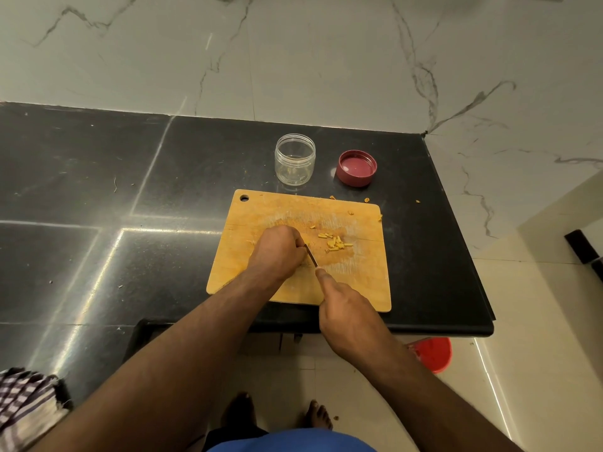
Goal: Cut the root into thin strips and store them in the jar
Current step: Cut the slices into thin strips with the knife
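A wooden cutting board (359, 282) lies on the black counter. My left hand (277, 252) is curled on the board's middle, covering whatever root it holds down. My right hand (346, 311) grips a knife (311, 256) whose blade runs along the left hand's fingers, its forefinger stretched along the spine. A small heap of cut yellow strips (334, 243) lies just right of the blade. Behind the board stands an open clear jar (295, 163), with its red lid (356, 168) upside down to the right.
Stray yellow bits (367, 200) lie near the board's far edge and on the black counter (98, 190). A marble wall rises behind. The counter ends at right; a red bucket (432, 353) stands on the floor below. A checked cloth (26, 402) hangs at bottom left.
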Demonstrator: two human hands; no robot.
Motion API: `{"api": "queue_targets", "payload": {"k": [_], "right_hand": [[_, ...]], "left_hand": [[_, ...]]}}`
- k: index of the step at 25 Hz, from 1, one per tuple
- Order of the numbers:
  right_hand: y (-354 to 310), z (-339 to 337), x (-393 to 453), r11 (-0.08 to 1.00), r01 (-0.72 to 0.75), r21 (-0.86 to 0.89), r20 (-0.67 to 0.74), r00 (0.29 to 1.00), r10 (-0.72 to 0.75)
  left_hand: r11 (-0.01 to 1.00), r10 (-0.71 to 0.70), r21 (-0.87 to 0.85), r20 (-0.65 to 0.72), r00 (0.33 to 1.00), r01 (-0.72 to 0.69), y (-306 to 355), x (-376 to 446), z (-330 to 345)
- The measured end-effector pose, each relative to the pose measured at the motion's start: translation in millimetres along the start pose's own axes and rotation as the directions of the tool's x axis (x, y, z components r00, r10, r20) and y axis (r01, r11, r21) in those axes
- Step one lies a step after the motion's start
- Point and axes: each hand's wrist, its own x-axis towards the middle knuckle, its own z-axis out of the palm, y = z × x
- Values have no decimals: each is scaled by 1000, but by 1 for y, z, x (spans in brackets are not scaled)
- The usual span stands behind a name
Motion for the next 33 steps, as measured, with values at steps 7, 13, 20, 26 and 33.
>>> {"api": "queue_targets", "payload": {"k": [7,13,20,26,33], "right_hand": [[10,0,-18,996,19,84,-123,992,-8],[2,2,-8,997,30,74,-105,994,-22],[-3,3,3,1000,1,10,-14,1000,-1],[0,3,-8,999,8,35,-18,1000,-7],[3,-1,-13,998,13,67,-126,992,-4]], "left_hand": [[1000,10,-4,31,999,-10,-3,-2,-2],[1000,-14,5,16,1000,14,-2,-3,-3],[1000,-10,8,12,1000,10,-2,-1,-3],[1000,-27,1,20,999,27,-2,0,-3],[1000,-19,5,28,999,19,-3,0,-2]]}}
